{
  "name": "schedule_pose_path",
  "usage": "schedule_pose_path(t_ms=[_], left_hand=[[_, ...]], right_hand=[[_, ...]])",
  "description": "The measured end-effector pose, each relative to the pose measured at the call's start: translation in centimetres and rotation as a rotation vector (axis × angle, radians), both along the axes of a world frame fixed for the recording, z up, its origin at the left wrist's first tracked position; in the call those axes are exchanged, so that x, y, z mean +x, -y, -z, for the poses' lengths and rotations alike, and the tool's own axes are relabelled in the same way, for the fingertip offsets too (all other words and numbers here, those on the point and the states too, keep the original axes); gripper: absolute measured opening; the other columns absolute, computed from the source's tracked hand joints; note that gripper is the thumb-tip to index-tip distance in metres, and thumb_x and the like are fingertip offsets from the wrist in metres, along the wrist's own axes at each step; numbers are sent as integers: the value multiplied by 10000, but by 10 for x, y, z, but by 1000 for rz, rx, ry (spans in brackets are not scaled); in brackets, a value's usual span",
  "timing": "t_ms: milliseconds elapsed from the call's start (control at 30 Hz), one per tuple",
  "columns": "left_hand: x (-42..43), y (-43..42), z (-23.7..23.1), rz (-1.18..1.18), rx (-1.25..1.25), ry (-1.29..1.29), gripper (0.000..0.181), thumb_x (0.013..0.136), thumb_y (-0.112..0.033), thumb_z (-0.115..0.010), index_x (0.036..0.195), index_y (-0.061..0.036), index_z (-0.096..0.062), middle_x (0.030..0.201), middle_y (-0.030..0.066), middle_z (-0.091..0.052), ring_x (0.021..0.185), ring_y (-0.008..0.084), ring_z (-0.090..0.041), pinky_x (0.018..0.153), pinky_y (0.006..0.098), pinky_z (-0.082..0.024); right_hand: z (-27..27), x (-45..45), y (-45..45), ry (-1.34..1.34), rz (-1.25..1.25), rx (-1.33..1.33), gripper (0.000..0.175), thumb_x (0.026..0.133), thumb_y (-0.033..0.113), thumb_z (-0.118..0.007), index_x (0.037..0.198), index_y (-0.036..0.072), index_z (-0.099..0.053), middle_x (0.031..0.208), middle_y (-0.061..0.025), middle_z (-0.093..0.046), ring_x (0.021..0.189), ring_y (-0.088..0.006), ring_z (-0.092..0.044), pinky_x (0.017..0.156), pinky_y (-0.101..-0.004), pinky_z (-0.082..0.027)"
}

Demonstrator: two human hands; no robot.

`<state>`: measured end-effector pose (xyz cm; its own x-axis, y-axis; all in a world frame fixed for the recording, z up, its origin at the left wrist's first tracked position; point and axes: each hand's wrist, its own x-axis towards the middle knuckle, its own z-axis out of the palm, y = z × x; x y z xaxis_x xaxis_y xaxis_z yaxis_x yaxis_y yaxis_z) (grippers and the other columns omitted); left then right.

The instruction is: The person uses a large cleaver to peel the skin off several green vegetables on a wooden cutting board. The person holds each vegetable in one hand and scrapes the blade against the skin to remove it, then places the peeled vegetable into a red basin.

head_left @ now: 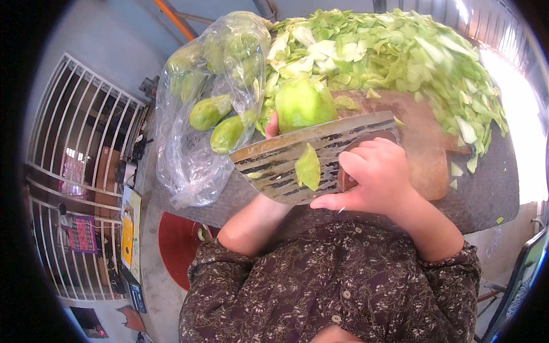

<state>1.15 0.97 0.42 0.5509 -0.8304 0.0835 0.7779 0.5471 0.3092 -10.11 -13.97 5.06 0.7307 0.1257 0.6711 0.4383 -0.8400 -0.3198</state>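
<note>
My right hand (377, 176) grips the brown handle (346, 179) of a broad knife (274, 167), its thumb stretched along the near edge. The wide curved blade carries dark streaks, and a strip of green peel (308, 168) clings to its face. Behind the blade is a peeled, pale green fruit (305, 105) with flat cut facets. Most of my left hand (271, 126) is hidden by the blade; a finger shows against the fruit's left side. Beneath and to the right lies a worn wooden cutting board (422, 141).
A large heap of green slices and peelings (386, 51) covers the far side of the dark table (484, 188). At left, a clear plastic bag (188, 163) contains several unpeeled green fruits (209, 112). A red round container (176, 244) sits below the table's left edge.
</note>
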Motion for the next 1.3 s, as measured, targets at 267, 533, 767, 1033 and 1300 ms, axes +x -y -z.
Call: schedule_pose_path(t_ms=[267, 533, 767, 1033, 1300], left_hand=[[-11, 7, -22, -166, 57, 84, 830, 800, -743, -436, 1390, -161, -401, 1346, 142, -469, 1080, 340, -555, 704, 435, -534], [-1, 5, -1, -28, -57, -194, 863, 803, -762, -378, 1372, -113, -411, 1313, 128, -496, 1161, 374, -504, 948, 531, -420], [-12, 1, -24, -89, 129, 102, 750, 929, -638, -306, 1451, -101, -283, 1445, 142, -368, 1326, 285, -368, 1135, 437, -249], [-5, 9, -2, -340, 203, -27, 843, 835, -762, -330, 1397, -135, -377, 1328, 128, -479, 1151, 329, -516, 962, 469, -445], [-6, 6, -7, 74, -152, -35, 767, 844, -674, -442, 1400, -149, -380, 1360, 171, -443, 1133, 363, -527, 904, 535, -485]], right_hand=[[4, 34, 85, -229, 564, 217, 685, 728, 703, -618, 535, 56, -504, 489, -100, -496, 459, -245, -514, 479, -365, -409], [-10, 11, 47, -120, 157, 134, 655, 702, 689, -653, 529, 79, -490, 483, -61, -499, 467, -224, -534, 472, -347, -407], [-2, 2, 8, 22, -87, 19, 624, 581, 646, -745, 546, 111, -427, 494, -21, -442, 463, -216, -488, 487, -320, -386], [1, 10, 22, 42, 95, -35, 640, 621, 653, -720, 561, 77, -448, 496, -50, -443, 484, -242, -506, 493, -333, -392], [-1, 28, 88, -225, 571, 300, 708, 788, 694, -565, 539, 33, -511, 473, -79, -477, 452, -214, -465, 481, -356, -377]])
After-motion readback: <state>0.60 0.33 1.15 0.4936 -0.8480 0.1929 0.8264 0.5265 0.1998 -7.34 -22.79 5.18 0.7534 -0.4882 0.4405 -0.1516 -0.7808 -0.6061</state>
